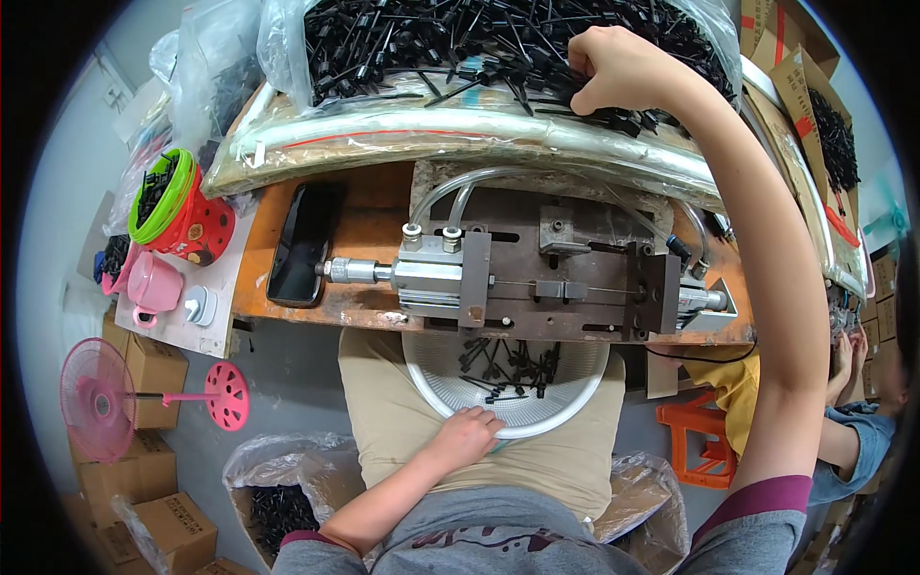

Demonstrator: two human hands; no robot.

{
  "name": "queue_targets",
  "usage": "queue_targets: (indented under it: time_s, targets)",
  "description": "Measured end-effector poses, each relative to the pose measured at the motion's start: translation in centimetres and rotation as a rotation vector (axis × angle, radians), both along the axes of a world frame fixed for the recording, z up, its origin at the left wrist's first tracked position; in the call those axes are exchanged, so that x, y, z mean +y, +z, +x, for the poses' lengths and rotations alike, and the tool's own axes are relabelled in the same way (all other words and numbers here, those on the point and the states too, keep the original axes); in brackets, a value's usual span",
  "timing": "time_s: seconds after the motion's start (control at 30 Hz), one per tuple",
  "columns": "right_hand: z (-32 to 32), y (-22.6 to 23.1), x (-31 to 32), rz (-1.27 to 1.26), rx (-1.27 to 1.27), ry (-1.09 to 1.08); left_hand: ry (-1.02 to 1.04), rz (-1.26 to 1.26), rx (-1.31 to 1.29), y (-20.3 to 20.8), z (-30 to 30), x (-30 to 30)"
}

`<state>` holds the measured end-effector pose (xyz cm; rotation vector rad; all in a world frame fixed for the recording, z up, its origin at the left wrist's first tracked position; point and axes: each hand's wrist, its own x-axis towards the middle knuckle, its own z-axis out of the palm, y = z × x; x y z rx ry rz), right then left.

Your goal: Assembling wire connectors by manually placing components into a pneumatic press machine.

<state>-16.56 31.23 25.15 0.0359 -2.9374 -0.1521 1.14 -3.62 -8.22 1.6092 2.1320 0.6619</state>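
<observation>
My right hand (621, 72) reaches far forward into a heap of thin black plastic parts (412, 48) with wider heads. Its thumb and fingers curl in among the parts; whether a part is between them is hidden. My left hand (467, 433) grips the near rim of a white plastic basket (565, 418) on my lap, fingers bent over the edge. Several of the black parts (508, 362) lie inside the basket. Between basket and heap sits a metal pneumatic fixture (431, 278) with clear hoses and a small central block (561, 289), touched by neither hand.
A black phone (305, 244) lies left of the fixture on the wooden bench. Further left stand a red and green bucket (196, 225), a pink cup (153, 285) and a pink fan (99, 398). Lined cartons (287, 470) flank my legs. A co-worker's arm (839, 446) shows at right near an orange stool (692, 436).
</observation>
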Motion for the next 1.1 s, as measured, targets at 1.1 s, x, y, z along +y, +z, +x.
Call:
queue_targets:
  time_s: [1.1]
  targets:
    - [4.4, 5.8, 3.5, -1.232, 0.406, -0.118, -0.009, -0.031, 0.061, 3.2, 0.0, 0.7]
